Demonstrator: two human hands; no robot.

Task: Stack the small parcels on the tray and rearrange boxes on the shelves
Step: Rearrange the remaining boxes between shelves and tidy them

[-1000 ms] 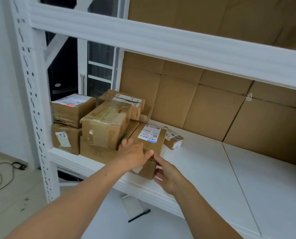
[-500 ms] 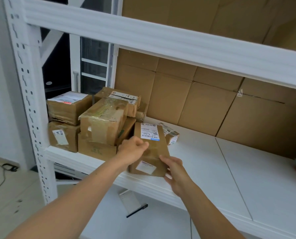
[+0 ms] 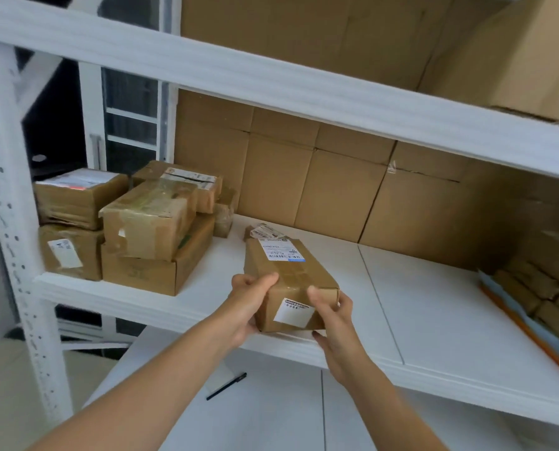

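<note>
- The left hand [image 3: 247, 299] grips the box [image 3: 288, 271] at its near left side, with the thumb curled over the top.
- The right hand [image 3: 335, 320] clamps the near right corner, thumb on top.
- The box is at the front edge of the shelf [image 3: 434, 304]; it is unclear whether it rests there.
- Stacked boxes [image 3: 148, 222] stand to the left.
- A tray [image 3: 512, 312] of parcels [image 3: 538, 288] sits far right.
</note>
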